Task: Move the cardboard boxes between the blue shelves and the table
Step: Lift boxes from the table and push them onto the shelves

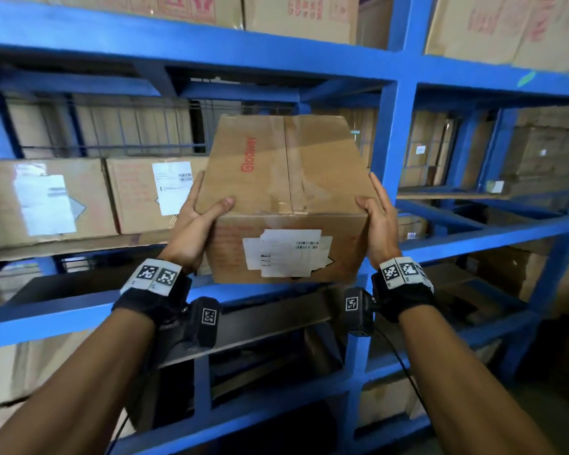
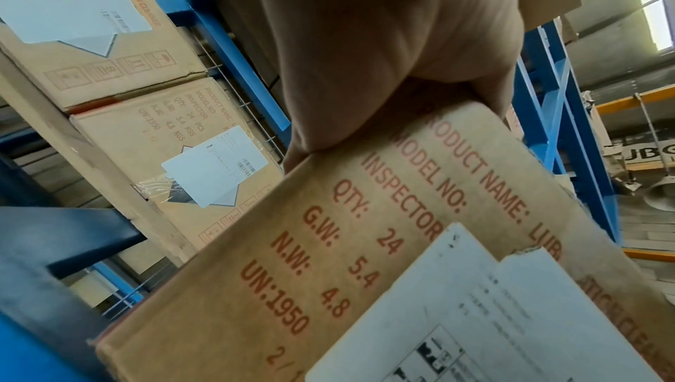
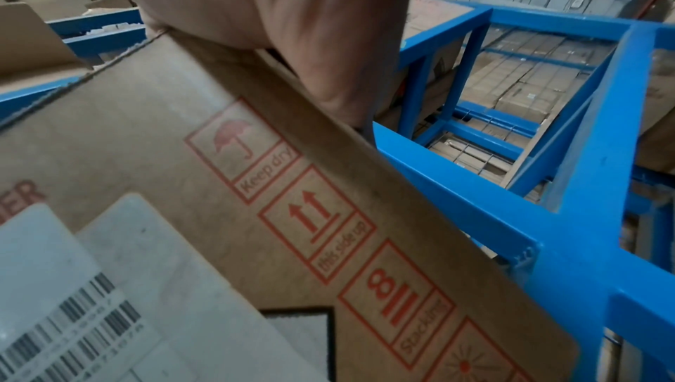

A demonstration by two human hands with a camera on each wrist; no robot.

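A taped brown cardboard box (image 1: pixel 286 178) with red print and white labels is held up in front of the blue shelves (image 1: pixel 388 152), tilted with its top toward me. My left hand (image 1: pixel 194 221) grips its near left corner, thumb lying on the top face. My right hand (image 1: pixel 380 218) grips the near right corner the same way. In the left wrist view the palm (image 2: pixel 383 56) presses the box's printed side (image 2: pixel 310 272). The right wrist view shows the hand (image 3: pixel 285 12) clamped on the box edge (image 3: pixel 255 186), beside a blue shelf beam (image 3: pixel 529 229).
Two labelled cardboard boxes (image 1: pixel 46 198) (image 1: pixel 151 192) sit on the shelf at left, right beside the held box. More boxes fill the top shelf (image 1: pixel 296 18) and the right bays (image 1: pixel 546 149). A blue upright (image 1: pixel 391 133) stands just right of the box.
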